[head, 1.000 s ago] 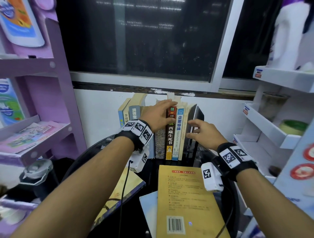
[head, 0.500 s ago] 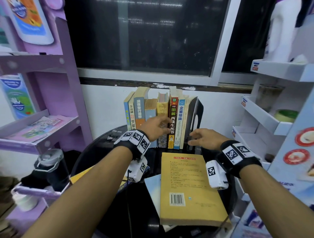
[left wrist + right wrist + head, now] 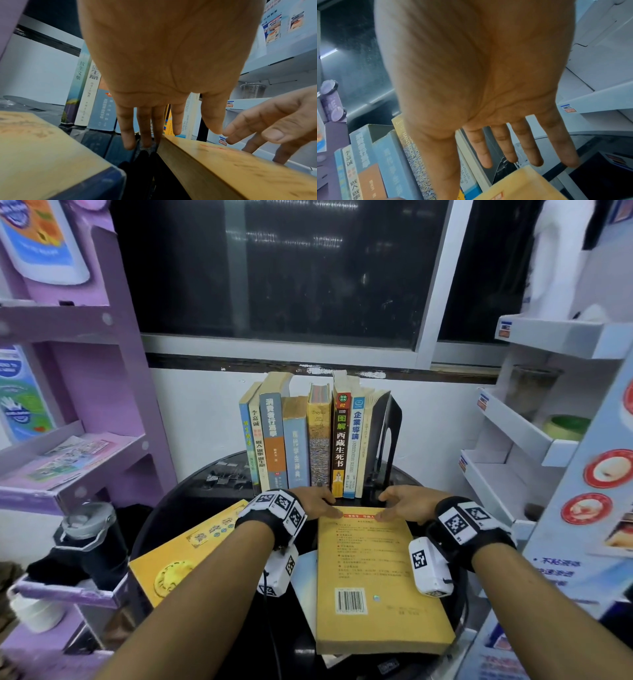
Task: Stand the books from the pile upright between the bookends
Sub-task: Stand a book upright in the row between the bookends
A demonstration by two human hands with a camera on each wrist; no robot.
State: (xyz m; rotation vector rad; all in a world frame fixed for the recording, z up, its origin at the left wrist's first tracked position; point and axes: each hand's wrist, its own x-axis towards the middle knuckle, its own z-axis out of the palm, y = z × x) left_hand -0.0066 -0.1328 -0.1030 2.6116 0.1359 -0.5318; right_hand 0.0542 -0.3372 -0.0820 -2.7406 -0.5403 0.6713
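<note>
Both hands now down off the upright row and at the far edge of the yellow book point(image 3: 376, 577) lying flat on top of the pile, where half a second ago the left hand point(image 3: 317, 501) was up against the spines and the right hand point(image 3: 407, 503) reached toward the black bookend point(image 3: 388, 440).

Fingers of both hands straight and loosely spread, released, nothing clasped; left fingertips point(image 3: 159, 138) right at the book's far corner, right-hand fingers point(image 3: 534, 155) past its far edge, thumbs over the red title strip.

Row of upright books point(image 3: 308, 440) standing unaided at the back edge of the round black table point(image 3: 191, 508), spines out, closed off on the right by the black bookend; left bookend not visible.

Meaning for the task: last-placed volume settled, row steady enough to leave alone, next book picked out. Yellow book flat near the front edge, on a pale blue book point(image 3: 306, 583); another yellow-covered book point(image 3: 185, 556) flat toward the left edge. Several still to stand. Little free space visible between the last spine and the bookend, so likely a squeeze.
</note>
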